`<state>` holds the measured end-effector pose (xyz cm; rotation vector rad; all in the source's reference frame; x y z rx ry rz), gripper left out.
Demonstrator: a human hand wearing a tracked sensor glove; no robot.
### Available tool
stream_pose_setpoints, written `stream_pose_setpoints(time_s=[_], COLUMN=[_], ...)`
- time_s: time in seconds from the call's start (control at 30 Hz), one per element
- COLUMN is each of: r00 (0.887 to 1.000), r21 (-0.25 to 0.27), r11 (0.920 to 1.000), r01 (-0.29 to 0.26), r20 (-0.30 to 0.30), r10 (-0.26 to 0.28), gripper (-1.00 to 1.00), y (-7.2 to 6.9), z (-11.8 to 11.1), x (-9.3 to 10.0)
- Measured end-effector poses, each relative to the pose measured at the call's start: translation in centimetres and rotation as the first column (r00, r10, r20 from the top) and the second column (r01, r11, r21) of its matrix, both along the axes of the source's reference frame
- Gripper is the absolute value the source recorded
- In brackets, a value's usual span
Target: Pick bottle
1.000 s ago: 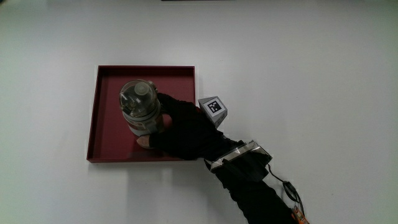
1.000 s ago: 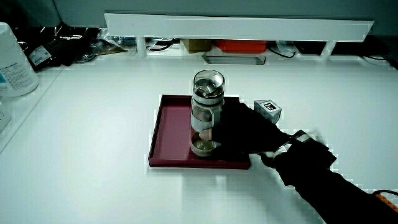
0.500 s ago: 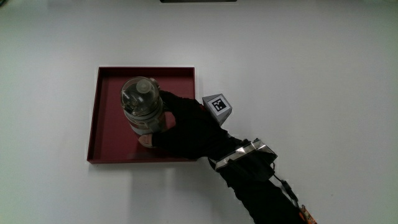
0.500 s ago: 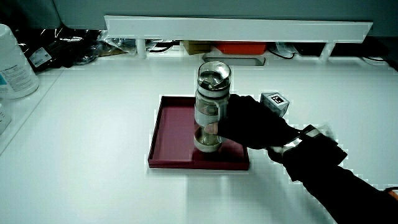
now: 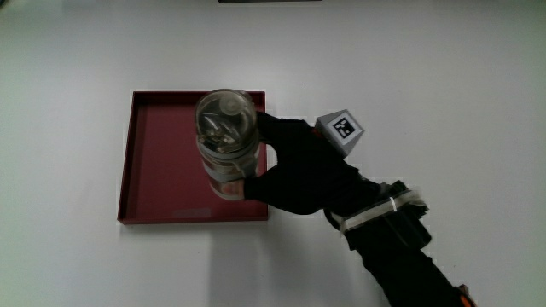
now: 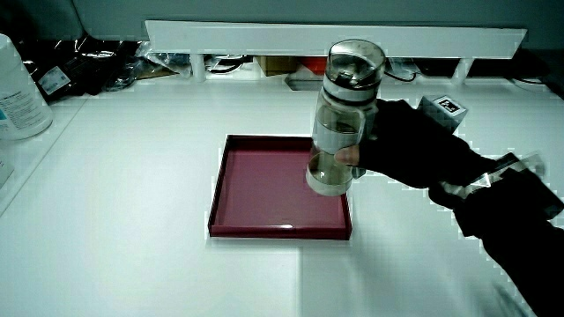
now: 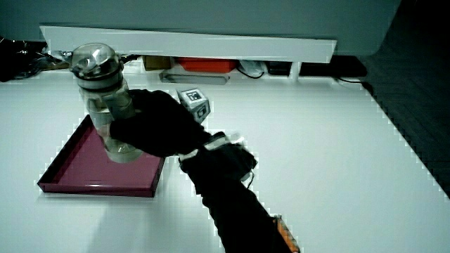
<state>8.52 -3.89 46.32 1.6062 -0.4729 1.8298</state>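
One bottle off the tray

One clear bottle [image 5: 226, 143] sits in the hand [image 5: 300, 167], whose fingers are curled around its lower half. In both side views its base hangs above the red tray [image 6: 256, 189], over the tray's edge nearest the hand, touching nothing. It leans a little, cap tipped away from the hand. The patterned cube [image 5: 340, 130] rides on the back of the glove.

Bottle walls look hard and see-through, glass or stiff plastic; which one I cannot tell. Some contents show inside, so I judge it moderately heavy and top-loaded by the wide cap [image 6: 354, 63]. Smooth sides may slip in a glove, so a firm wrap low on the body, as now, seems the right hold. Bench [image 5: 444, 77] around the tray is bare white
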Motion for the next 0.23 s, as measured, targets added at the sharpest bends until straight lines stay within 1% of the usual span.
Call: stream_pose_setpoints(time_s=[0.03, 0.07, 0.1, 0.13, 0.2, 0.23], r00=[1.000, 1.000, 0.999, 0.999, 0.999, 0.999], r21=[0.024, 0.033, 0.039, 0.040, 0.058, 0.086], r11=[0.9997, 0.9994, 0.9992, 0.9991, 0.9982, 0.9961], r01=[-0.008, -0.009, -0.012, -0.013, -0.017, -0.021], r20=[-0.020, -0.019, -0.034, -0.034, -0.047, -0.047], r10=[0.009, 0.009, 0.013, 0.015, 0.019, 0.025], gripper=[1.00, 1.00, 1.00, 1.00, 1.00, 1.00], y=[-0.1, -0.2, -0.3, -0.3, -0.4, -0.5], z=[-0.3, -0.7, -1.2, -1.6, -2.2, -2.5], x=[0.5, 0.9, 1.4, 1.8, 2.8, 3.2])
